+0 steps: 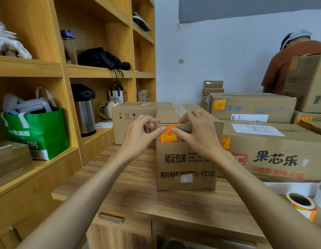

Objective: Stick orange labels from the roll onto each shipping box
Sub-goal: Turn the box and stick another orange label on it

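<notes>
Your wooden tabletop (138,194) carries the upright brown cardboard box (186,159), its top edge clamped by your left hand (140,133) and right hand (197,130), thumbs pressing the square orange label (167,136) flat; uneven pressure could trap creases.

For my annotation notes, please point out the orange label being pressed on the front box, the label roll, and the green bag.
orange label (167,136), head view, on its printed middle.
label roll (305,211), head view, on its outer wound side.
green bag (39,133), head view, on its front face.
</notes>
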Demonstrator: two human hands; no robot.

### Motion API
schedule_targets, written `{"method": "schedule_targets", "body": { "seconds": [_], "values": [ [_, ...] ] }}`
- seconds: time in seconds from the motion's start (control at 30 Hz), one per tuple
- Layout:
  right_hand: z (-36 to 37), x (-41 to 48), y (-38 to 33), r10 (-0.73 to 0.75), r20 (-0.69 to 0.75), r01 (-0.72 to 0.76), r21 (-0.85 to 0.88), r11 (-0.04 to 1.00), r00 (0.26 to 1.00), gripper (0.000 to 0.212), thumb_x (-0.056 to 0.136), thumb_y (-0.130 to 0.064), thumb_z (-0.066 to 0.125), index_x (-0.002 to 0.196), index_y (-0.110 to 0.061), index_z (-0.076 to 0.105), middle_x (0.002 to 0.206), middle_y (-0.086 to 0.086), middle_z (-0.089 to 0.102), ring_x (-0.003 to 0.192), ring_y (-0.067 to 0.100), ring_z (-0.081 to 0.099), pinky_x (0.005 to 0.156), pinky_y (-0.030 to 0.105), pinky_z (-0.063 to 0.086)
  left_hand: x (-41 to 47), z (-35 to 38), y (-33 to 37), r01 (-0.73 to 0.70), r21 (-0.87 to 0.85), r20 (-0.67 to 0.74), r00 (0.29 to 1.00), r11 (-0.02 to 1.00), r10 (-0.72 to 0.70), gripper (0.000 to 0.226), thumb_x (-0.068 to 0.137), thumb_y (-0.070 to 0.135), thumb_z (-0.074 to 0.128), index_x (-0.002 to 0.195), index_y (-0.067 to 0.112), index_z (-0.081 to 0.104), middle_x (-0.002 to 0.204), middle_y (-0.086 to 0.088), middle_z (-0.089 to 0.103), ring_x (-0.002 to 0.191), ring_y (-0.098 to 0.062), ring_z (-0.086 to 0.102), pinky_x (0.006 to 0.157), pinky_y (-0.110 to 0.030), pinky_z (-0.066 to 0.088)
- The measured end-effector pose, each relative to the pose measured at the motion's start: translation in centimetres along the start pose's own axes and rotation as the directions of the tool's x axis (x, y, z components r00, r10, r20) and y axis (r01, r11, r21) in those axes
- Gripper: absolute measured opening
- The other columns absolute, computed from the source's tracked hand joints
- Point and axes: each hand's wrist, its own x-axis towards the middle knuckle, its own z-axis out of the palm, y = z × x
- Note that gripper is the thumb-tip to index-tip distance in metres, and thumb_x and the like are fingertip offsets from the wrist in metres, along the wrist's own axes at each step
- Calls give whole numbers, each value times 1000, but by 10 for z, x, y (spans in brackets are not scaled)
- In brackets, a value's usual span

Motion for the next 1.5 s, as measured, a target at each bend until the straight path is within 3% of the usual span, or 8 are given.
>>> {"method": "schedule_targets", "body": {
  "seconds": [0.23, 0.37, 0.67, 0.83, 0.93, 1.1, 1.37, 1.5],
  "values": [
    [3, -2, 0, -40, -10, 40, -62, 997, 999, 44, 84, -62, 58, 100, -20, 59, 99, -4, 57, 96, 19, 49, 89, 39, 41, -2, 6, -1, -36, 35, -8, 999, 999, 36, 27, 87, 43, 76, 108, 30, 65, 97, 4, 58, 85, -17, 59, 79, -44, 55],
    [2, -8, 5, -113, 29, 116, -154, 981, 993, 57, 77, -65, 62, 109, -18, 57, 106, -1, 56, 101, 20, 49, 87, 37, 39, -10, 7, -6, -59, 105, 47, 997, 993, 54, 50, 82, 46, 80, 124, 32, 56, 102, 12, 55, 85, -8, 57, 75, -34, 54],
    [1, -11, 7, -145, 48, 152, -202, 968, 988, 59, 78, -64, 60, 114, -17, 55, 110, 0, 55, 102, 21, 50, 90, 36, 40, -15, 8, -10, -90, 188, 59, 995, 978, 80, 64, 82, 49, 79, 135, 33, 47, 105, 15, 53, 86, -3, 56, 73, -29, 49],
    [2, -11, 8, -153, 57, 161, -203, 966, 987, 55, 80, -62, 62, 113, -17, 55, 110, 1, 56, 102, 22, 51, 90, 36, 41, -14, 7, -9, -106, 226, 76, 993, 968, 91, 65, 82, 52, 77, 135, 30, 47, 107, 17, 55, 88, 3, 56, 72, -22, 46],
    [2, -7, 8, -108, 21, 110, -106, 988, 994, 45, 87, -59, 55, 107, -19, 57, 106, -1, 57, 99, 18, 49, 88, 34, 40, -13, 3, -11, -101, 176, 99, 991, 979, 85, 54, 89, 53, 70, 134, 33, 49, 104, 15, 56, 90, -2, 58, 78, -30, 52],
    [4, -2, 5, -95, 5, 95, -124, 988, 995, 38, 91, -55, 53, 102, -19, 57, 100, -2, 57, 95, 19, 48, 84, 35, 40, -8, 3, -13, -99, 158, 103, 991, 983, 83, 34, 98, 49, 59, 128, 35, 51, 101, 13, 57, 90, -7, 60, 82, -41, 55],
    [-3, -8, 9, -163, 85, 175, -167, 970, 983, 53, 79, -57, 69, 114, -19, 55, 111, -2, 57, 103, 19, 52, 88, 34, 40, -14, 6, -21, -120, 135, 119, 987, 984, 104, 56, 91, 43, 71, 140, 35, 44, 105, 12, 56, 90, -10, 59, 81, -36, 54],
    [-16, -7, 11, -153, 119, 164, -91, 982, 981, 53, 85, -63, 60, 119, -23, 58, 123, -7, 59, 116, 14, 50, 97, 32, 38, -13, 2, -25, -161, 165, 133, 981, 973, 140, 54, 93, 45, 68, 140, 39, 42, 106, 15, 54, 91, -7, 59, 75, -30, 52]
  ]
}}
